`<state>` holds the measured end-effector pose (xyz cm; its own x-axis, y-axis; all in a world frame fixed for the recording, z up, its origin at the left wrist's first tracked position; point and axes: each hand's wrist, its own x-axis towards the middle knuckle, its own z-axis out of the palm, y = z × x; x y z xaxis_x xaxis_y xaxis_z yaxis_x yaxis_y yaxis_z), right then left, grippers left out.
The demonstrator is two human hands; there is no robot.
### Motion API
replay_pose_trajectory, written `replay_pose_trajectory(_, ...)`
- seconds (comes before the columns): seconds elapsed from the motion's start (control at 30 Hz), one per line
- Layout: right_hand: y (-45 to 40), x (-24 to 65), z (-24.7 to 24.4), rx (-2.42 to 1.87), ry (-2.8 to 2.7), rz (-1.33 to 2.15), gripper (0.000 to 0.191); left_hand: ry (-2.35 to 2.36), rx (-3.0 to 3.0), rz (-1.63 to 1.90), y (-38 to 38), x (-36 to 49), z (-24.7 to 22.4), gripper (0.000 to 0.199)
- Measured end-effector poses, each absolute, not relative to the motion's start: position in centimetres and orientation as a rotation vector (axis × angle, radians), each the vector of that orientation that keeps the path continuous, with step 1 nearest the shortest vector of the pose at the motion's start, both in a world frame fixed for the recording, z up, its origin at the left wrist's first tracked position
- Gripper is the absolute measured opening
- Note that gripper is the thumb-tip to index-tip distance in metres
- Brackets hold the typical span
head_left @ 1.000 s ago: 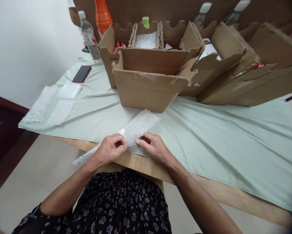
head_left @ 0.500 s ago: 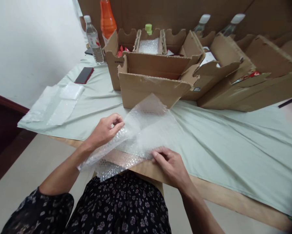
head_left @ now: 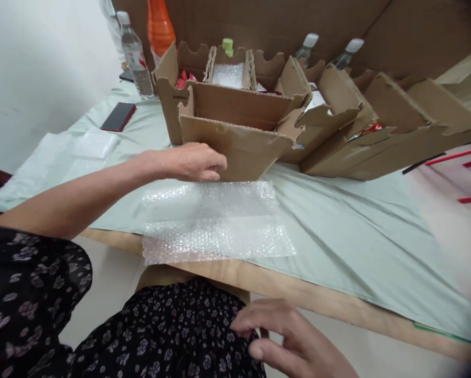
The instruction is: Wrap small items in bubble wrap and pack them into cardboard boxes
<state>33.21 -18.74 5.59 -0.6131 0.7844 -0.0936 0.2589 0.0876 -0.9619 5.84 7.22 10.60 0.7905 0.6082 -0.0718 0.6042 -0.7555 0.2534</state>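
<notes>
A sheet of bubble wrap (head_left: 215,226) lies spread out flat, its near edge reaching over the wooden table edge. Just above its far edge is my left hand (head_left: 198,161), in front of the front cardboard box (head_left: 235,149); its fingers are bent, with nothing visible in them. Down by my lap, off the table, my right hand (head_left: 286,336) is empty, thumb and fingers apart.
More cardboard boxes (head_left: 330,152) stand behind and to the right. A phone (head_left: 118,116), folded bubble wrap (head_left: 96,144) and flat sheets (head_left: 34,168) lie at left. A water bottle (head_left: 136,60) and an orange bottle (head_left: 160,29) stand behind.
The bubble wrap was lifted and folded over between both hands; now it lies flat. My left hand has let go and moved forward. My right hand has released it and drawn back toward my lap.
</notes>
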Motion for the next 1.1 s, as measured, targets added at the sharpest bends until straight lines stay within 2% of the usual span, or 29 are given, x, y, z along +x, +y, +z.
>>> replay_pose_trajectory(0.13, -15.6, 37.0, 6.9, -1.256, -1.772, 1.067, 0.018, 1.114, 2.825, 0.441, 1.9, 2.9, 11.0, 0.022)
replay_pose_trajectory(0.27, -8.7, 39.2, 4.4, -1.676, -1.535, 0.645, 0.025, 1.108, 2.820, 0.655, -4.7, 0.6, 5.9, 0.020)
replay_pose_trajectory(0.37, -3.5, 38.9, 1.9, -1.848, -1.574, 0.558, 0.045, 1.259, 2.776, 0.638, -7.5, -0.7, 1.7, 0.023)
replay_pose_trajectory(0.5, -0.3, 37.4, 0.3, -1.959, -1.736, 0.651, 0.070, 1.837, 2.492, 0.619, -7.4, -3.0, -0.6, 0.040)
replay_pose_trajectory(0.6, -1.0, 36.6, -0.2, -1.893, -1.733, 0.658, 0.071, 2.037, 2.210, 0.503, -6.0, -4.3, -0.8, 0.053)
replay_pose_trajectory(0.83, -4.8, 37.6, -1.2, -1.773, -1.551, 0.543, 0.063, 1.844, 1.982, 0.652, -3.4, -2.8, -0.1, 0.049)
replay_pose_trajectory(0.97, -5.0, 38.3, -1.9, -1.848, -1.581, 0.504, 0.067, 1.900, 2.065, 0.691, -2.2, -2.1, -0.5, 0.052)
replay_pose_trajectory(1.1, -5.5, 38.6, -1.7, -1.938, -1.756, 0.106, 0.068, 1.970, 2.272, 0.791, -3.1, -1.5, -0.5, 0.054)
